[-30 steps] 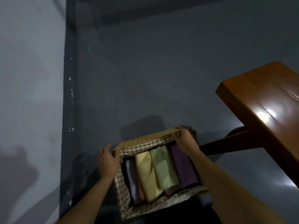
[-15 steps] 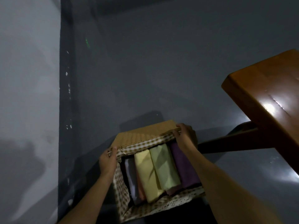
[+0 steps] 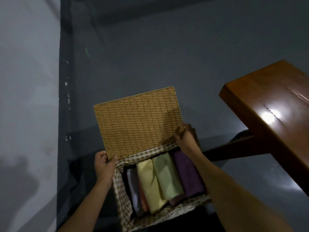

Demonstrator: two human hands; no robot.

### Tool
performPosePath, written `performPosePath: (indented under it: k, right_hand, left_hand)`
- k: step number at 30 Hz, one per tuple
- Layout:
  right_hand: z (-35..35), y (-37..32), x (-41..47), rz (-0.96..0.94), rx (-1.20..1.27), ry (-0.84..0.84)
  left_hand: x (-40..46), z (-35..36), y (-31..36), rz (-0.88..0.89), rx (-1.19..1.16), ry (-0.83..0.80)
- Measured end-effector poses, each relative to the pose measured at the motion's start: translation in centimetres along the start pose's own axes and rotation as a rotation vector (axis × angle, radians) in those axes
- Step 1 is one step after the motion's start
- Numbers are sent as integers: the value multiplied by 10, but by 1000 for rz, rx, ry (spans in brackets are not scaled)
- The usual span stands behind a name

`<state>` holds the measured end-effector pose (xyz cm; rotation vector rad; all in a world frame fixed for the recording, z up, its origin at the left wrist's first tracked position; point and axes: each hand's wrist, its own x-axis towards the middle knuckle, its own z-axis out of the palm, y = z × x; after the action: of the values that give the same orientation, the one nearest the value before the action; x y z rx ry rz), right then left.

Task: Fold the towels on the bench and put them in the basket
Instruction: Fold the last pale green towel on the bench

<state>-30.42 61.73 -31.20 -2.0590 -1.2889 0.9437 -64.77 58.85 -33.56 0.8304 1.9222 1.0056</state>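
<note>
On the floor beside the wooden bench (image 3: 270,118), I see the basket (image 3: 120,195) packed with folded towels (image 3: 165,178); my left hand (image 3: 103,166) and right hand (image 3: 186,138) grip its woven lid (image 3: 137,121), raised upright.

From here I can't see the basket (image 3: 122,195) walls; only its checked liner shows, and its near corner runs off the bottom edge. The lid (image 3: 138,121) hides the far rim. The counter (image 3: 274,118) is cut by the right edge. The darkest towel (image 3: 133,186) is too dim to make out. My right fingers (image 3: 181,131) hide the lid's corner.
</note>
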Motion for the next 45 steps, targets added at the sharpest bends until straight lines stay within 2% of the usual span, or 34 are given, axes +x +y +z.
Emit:
performPosePath:
  k: [3,8,14,17,24,30,32,35,38,42,45]
  right_hand:
    - [-14,-13,-8,-83,152,-36]
    - [-36,-46,-21,-182,181,47]
    - [-65,-69,-43,-118,249,153]
    - [-82,-77,-58,-148,241,213]
    - [-112,-84,-110,-97,59,317]
    - [-119,-36,-166,-32,-41,362]
    - [-119,-10,-181,4,-53,319]
    - [-120,25,-191,67,-81,156]
    - [-113,55,-189,122,-106,7]
    - [-93,89,-181,236,-90,-64]
    - [-81,99,-182,270,-116,-157]
  left_hand:
    - [-6,-5,8,12,-37,-36]
    - [-25,-21,50,107,-122,-62]
    - [-54,-41,111,366,-113,-36]
    - [-79,-50,126,402,-57,14]
    - [-149,-72,114,258,108,196]
    - [-202,-87,70,339,136,146]
    - [-219,-90,47,332,192,88]
    - [-224,-90,15,329,287,-21]
    - [-212,-79,-6,204,403,-73]
    - [-195,-67,-38,34,513,-140]
    - [-188,-64,-69,-67,517,-125]
